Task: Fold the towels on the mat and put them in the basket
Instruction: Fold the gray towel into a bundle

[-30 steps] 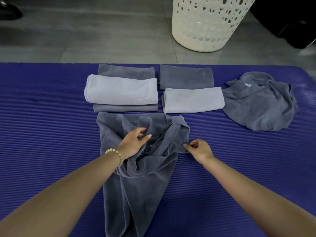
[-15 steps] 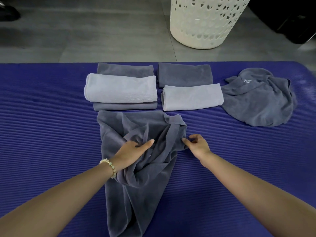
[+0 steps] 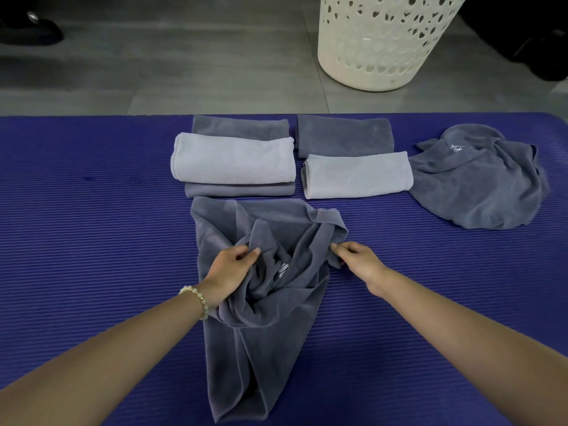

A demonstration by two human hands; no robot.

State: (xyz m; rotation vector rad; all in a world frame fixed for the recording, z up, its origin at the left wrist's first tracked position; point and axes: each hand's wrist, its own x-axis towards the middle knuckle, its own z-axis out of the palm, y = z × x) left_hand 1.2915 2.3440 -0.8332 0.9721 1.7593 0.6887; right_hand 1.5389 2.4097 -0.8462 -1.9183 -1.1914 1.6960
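I log basket (image 3: 381, 44) beyond mat (image 3: 76, 226), contents unseen, crumpled towel (image 3: 261, 333) mid-mat, left hand (image 3: 229, 272) pinching its centre, right hand (image 3: 358, 259) pinching its corner

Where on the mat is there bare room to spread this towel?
Bare mat left of the folded towels and the held towel; more right of the right hand, nearer than the crumpled towel. Far edge is crowded.

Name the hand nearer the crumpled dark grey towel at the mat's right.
Right. The right hand is left of the crumpled dark grey towel; the left hand, farther left.
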